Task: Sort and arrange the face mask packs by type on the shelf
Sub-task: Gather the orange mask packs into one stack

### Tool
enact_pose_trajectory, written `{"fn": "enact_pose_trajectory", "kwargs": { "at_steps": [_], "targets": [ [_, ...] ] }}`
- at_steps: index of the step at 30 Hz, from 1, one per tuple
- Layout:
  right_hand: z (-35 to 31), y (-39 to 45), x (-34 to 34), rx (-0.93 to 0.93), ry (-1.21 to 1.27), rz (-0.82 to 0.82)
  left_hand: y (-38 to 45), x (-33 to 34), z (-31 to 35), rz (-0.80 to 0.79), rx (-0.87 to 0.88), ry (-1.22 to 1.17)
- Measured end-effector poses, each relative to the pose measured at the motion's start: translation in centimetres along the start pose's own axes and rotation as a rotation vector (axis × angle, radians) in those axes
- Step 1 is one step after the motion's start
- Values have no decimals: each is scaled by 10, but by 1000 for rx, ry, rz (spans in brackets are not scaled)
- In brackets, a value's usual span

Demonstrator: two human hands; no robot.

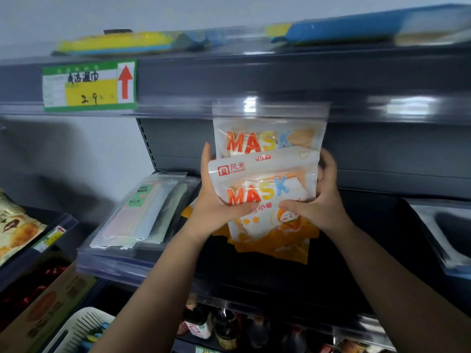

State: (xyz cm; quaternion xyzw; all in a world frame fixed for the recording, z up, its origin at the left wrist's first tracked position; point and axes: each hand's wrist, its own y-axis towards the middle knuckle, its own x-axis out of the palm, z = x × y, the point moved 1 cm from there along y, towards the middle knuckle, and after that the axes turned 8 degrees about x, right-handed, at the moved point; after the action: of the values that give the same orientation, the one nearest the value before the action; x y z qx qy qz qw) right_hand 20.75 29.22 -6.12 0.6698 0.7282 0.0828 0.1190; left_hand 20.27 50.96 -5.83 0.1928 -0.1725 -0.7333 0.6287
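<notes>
- Left hand (219,197): raised in front of the shelf, forearm reaching up from the lower centre; fingers extended up along the left edge of the packs, thumb curled across the front of the nearer one, so the hand grips the bundle.
- Right hand (322,200): raised opposite, forearm entering from the lower right; fingers wrapped behind the right edge, thumb pressed on the front, gripping the same bundle.
- Front mask pack (265,189): white and orange pouch lettered "MASK", held between both hands, slightly tilted, overlapping the pack behind it.
- Rear mask pack (270,133): same design, standing higher, its clear top strip reaching the edge of the shelf above.
- Orange mask packs (277,245): further pouches of the same colouring below the hands, on the dark middle shelf (254,281).
- Pastel mask packs (142,212): a leaning stack in clear sleeves labelled "FACE MASK", to the left on the same shelf, apart from the held bundle.
- Upper shelf (254,80): dark grey, carrying a green and yellow price tag (89,85) with a red arrow; blue and yellow packages (344,29) lie on top, blurred.
- Surroundings: pale wall behind; snack bags (15,230) at the far left; a white basket (81,329) and bottles (224,327) below.
</notes>
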Motion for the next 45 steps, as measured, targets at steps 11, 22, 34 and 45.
{"fn": "enact_pose_trajectory", "kwargs": {
  "at_steps": [11, 22, 34, 45],
  "targets": [
    [11, -25, -4, 8, -22, -159, -20, 8, -10, -65, -183, -4],
    [-7, -20, -3, -120, -58, -58, -7, 14, 2, 77, -26, -23],
    [9, -42, 4, -65, -29, -46, -16, 12, 10, 20, 34, -42],
    [16, -38, 9, 217, -60, -36, -31, -4, -13, -99, -120, 50]
  ]
}}
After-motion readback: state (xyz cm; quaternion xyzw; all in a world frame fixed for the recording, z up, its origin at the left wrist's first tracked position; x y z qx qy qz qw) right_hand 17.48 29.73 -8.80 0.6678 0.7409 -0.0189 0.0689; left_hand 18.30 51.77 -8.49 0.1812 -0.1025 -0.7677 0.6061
